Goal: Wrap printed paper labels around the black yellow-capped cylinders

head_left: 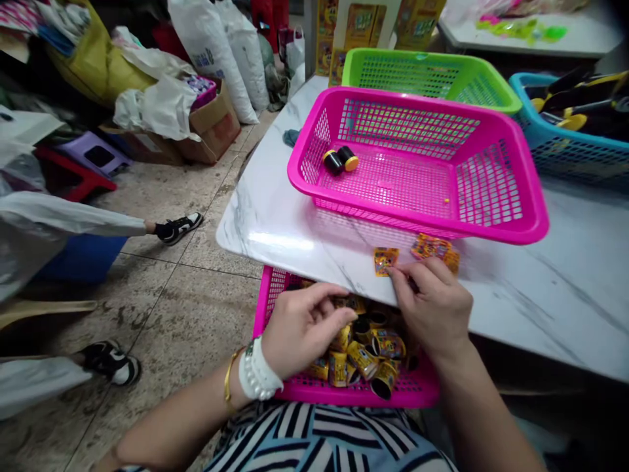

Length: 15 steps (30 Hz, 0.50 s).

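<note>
My right hand (432, 305) is at the table's front edge, finger and thumb pinched on the corner of a small orange printed sticker (383, 260). A small pile of similar orange stickers (430, 247) lies just beyond its knuckles. Over the lower pink basket (263, 298) hovers my left hand (304, 324), its thumb and index finger apart with nothing seen between them; the other fingers are curled. That basket, low in front of me and partly under the table, holds many small black cylinders wrapped in yellow printed labels (362, 359).
On the marble-patterned table (275, 223) stands a larger pink basket (417, 226) with two black-and-yellow cylinders (341, 160) inside. Behind it are a green basket (491, 92) and a blue basket (565, 154) of black-and-yellow parts. Another person's legs (83, 216) show at left.
</note>
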### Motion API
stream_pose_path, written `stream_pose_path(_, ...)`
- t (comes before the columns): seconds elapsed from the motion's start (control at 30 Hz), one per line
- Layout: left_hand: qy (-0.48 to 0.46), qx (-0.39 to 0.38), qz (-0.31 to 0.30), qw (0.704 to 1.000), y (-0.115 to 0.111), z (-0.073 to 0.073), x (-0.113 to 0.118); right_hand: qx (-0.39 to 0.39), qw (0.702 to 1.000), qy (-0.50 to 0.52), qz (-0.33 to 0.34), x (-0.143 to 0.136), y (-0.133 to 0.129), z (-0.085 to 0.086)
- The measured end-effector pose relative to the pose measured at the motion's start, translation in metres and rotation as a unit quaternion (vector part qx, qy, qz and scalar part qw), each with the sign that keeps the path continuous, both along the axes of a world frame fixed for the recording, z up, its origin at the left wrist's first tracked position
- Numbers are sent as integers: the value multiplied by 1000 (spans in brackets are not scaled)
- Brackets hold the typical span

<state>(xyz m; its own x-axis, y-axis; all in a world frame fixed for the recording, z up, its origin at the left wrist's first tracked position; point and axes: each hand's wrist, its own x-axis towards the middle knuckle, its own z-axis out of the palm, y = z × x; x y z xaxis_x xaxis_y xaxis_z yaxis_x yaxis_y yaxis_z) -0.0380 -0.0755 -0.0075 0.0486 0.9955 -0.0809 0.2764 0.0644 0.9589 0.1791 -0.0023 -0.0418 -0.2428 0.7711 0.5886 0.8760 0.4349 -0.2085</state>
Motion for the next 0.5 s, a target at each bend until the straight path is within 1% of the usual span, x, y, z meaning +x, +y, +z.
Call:
stream_pose_path(0.07,-7,6,29,1000,17,2,8,24,999,-17,-15,-3,1,1)
stream_pose_path(0.17,-14,17,54,998,36,7,20,61,998,1,7,-4,-3,4)
stream_pose_path(0.23,-36,13,56,998,42,11,26,95,995,22,31,-4,-11,7)
stream_pose_path(0.33,-106,-3,38,994,43,13,31,128,989,26,62,-7,-26,11)
stream_pose_path(0.4,-140,-1,35,989,42,11,30,107,989,72,76,-11,-33,15)
stream_pose_path(0.43,-142,9,42,989,41,10,29,72,987,119,74,-14,-34,17)
stream_pose_path(0.47,-132,24,53,990,40,9,28,20,981,179,71,-15,-34,18)
stream_pose_path(0.5,-115,41,65,990,39,8,27,-46,967,241,69,-17,-34,20)
